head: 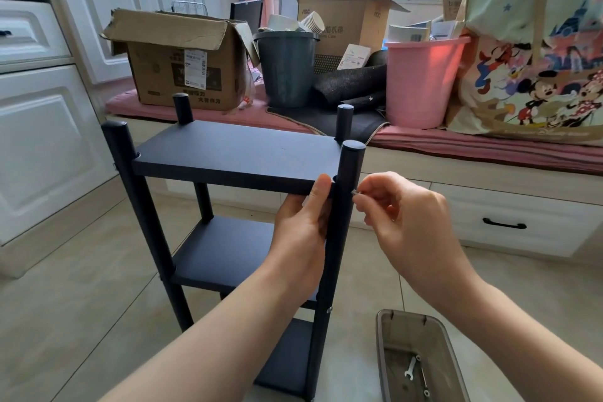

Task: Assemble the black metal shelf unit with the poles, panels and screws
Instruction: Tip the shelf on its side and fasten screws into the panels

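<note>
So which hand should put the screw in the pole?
The right hand, probably. It already pinches the screw right beside the front right pole, level with the top panel. The left hand is busy steadying that panel's corner.

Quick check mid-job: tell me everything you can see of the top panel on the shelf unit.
The top panel is a flat, matte black rectangle, apparently metal, lying level between four round black poles whose capped ends rise above it. Its corners are notched around the poles. The left hand grips its front right edge, thumb on the front face. The right hand pinches a small silver screw against the front right pole at panel height.
</note>
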Available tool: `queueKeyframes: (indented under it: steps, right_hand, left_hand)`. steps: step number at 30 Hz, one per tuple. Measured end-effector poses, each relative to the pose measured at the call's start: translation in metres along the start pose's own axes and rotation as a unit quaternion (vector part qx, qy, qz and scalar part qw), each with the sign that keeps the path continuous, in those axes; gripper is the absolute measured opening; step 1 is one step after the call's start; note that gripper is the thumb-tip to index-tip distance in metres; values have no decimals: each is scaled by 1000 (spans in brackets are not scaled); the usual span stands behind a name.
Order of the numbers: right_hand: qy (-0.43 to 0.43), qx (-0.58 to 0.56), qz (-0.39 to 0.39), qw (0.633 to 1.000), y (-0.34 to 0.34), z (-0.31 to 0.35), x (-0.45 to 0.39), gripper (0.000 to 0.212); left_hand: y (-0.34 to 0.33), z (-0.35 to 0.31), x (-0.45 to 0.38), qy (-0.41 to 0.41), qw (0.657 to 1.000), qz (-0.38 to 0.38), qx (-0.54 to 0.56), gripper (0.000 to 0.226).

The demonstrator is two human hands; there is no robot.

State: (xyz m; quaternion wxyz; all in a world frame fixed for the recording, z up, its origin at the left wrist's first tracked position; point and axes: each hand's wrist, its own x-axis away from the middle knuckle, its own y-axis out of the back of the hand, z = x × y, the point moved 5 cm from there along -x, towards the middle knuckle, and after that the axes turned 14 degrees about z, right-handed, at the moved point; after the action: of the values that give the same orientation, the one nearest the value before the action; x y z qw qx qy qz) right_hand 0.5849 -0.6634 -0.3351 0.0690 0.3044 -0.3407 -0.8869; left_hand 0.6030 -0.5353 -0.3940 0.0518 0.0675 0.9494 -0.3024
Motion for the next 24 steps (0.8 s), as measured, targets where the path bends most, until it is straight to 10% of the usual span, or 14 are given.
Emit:
queueKeyframes:
  steps: [24]
  right_hand:
    - [-60,-283,125,949,-14,-5,-20,33]
  left_hand:
    - [-6,-5,-3,19,1000,-12,20,50]
